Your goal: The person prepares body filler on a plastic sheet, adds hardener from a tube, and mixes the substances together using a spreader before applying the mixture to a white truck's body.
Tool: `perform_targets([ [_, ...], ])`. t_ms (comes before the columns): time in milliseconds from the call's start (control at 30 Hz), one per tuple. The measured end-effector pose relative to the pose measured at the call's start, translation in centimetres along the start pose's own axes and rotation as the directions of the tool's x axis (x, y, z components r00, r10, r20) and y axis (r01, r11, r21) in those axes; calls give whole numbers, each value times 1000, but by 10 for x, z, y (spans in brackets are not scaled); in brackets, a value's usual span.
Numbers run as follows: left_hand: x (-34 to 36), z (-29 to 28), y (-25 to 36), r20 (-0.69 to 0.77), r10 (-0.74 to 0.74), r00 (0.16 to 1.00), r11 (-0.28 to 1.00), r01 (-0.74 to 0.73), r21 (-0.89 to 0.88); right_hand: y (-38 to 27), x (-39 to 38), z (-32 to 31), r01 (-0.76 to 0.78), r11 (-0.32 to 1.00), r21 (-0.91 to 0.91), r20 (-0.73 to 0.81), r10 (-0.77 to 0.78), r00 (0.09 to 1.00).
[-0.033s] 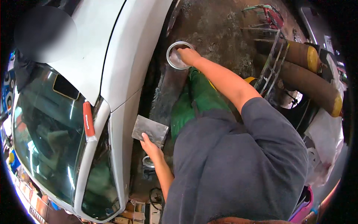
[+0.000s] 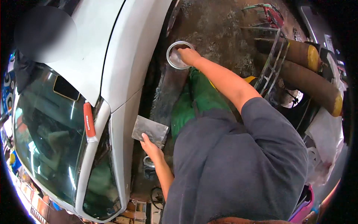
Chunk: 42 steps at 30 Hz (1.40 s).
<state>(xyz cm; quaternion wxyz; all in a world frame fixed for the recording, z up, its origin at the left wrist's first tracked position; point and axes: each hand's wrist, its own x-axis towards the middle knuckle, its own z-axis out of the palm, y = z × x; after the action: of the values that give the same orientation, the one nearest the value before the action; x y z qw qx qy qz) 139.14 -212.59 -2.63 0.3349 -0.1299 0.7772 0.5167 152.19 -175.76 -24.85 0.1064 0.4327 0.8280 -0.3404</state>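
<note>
My left hand [image 2: 151, 148] grips a flat grey mixing plate [image 2: 156, 128], thumb on top and the other fingers hidden beneath it. The plate is smeared and lies beside the white car's side. Farther forward, my right hand [image 2: 189, 56] reaches into an open round tin [image 2: 169, 56] with a shiny metal rim. Its fingers are closed and partly below the rim; what they hold, if anything, I cannot make out. Pale material shows inside the tin. A red tube [image 2: 88, 120] lies on the car's windscreen pillar, left of the plate.
The white car [image 2: 128, 48] fills the left side. A dark phone [image 2: 66, 88] rests at its windscreen. Behind my left wrist is another tin [image 2: 148, 162]. To the right are a metal frame [image 2: 274, 61], brown yellow-ended rolls [image 2: 302, 76] and white plastic sheeting [image 2: 324, 138].
</note>
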Motion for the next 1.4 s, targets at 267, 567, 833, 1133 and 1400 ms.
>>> perform_targets([
  [267, 2, 14, 19, 4, 38, 999, 998, -39, 46, 10, 5, 12, -107, 980, 168, 0, 109, 994],
  [567, -11, 44, 32, 40, 7, 999, 996, -11, 84, 18, 20, 30, -95, 948, 305, -43, 114, 993],
  [833, -18, 65, 36, 120, 30, 992, 995, -41, 92, 38, 28, 24, -371, 675, 638, 272, 253, 928],
  [1133, 30, 78, 14, 278, 47, 959, 987, -87, 134, 56, -59, -42, -347, 347, 871, 260, 274, 926],
  [1400, 104, 157, -20, 508, 109, 854, 983, -169, 73, 15, -147, -153, -75, 617, 784, 25, 90, 996],
])
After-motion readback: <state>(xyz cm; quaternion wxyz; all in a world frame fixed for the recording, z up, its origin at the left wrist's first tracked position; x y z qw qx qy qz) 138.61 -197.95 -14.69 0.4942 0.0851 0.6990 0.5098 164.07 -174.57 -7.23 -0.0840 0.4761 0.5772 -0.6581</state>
